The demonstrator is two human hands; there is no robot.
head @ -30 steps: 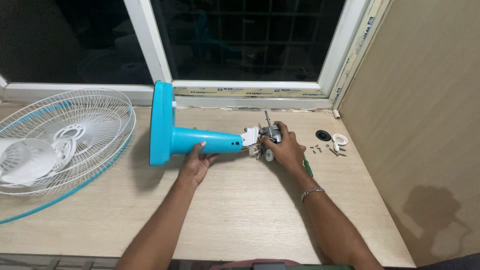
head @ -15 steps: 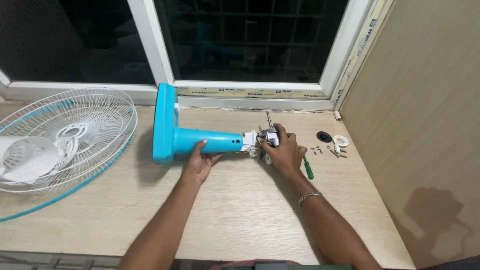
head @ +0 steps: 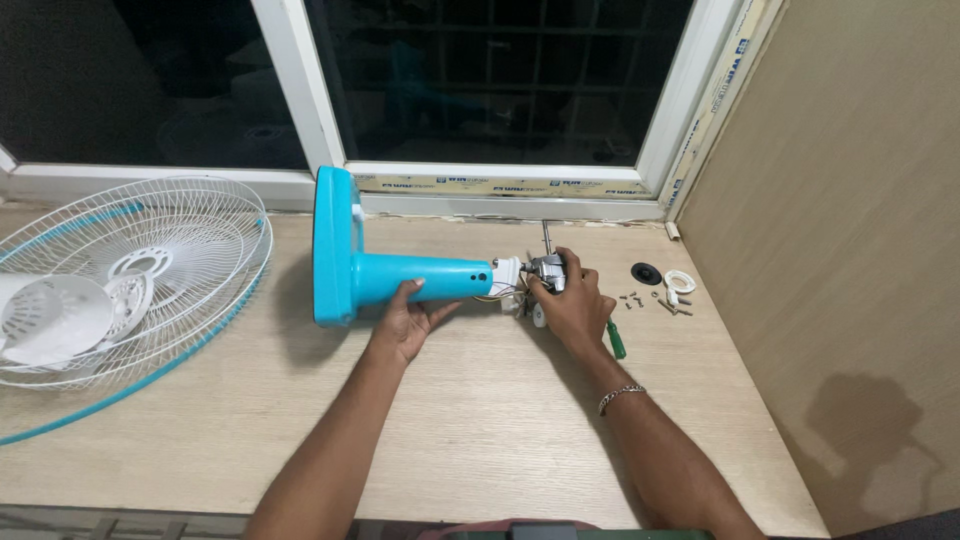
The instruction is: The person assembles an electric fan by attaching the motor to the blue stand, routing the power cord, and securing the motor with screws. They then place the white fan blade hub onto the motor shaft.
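A turquoise fan stand (head: pixel 400 275) lies on its side on the wooden table (head: pixel 470 420), its round base (head: pixel 333 245) toward the left. My left hand (head: pixel 408 318) cups the stand's neck from below. At the neck's right end a white joint (head: pixel 505 273) carries a bare metal motor (head: pixel 548 268) with a thin shaft pointing up. My right hand (head: pixel 573 303) is closed around that motor. A green-handled screwdriver (head: pixel 615 339) lies on the table just behind my right wrist.
White wire fan guards with a turquoise rim (head: pixel 130 290) lie at the left. A black disc (head: pixel 646 272), a white ring (head: pixel 680 281) and several small screws (head: pixel 655 298) sit at the right, near a wooden side panel (head: pixel 850 250). A window (head: pixel 480 80) runs along the back.
The stand and motor have shifted slightly right and rolled a little. My left hand has slid along the neck with it; both hands keep their hold.
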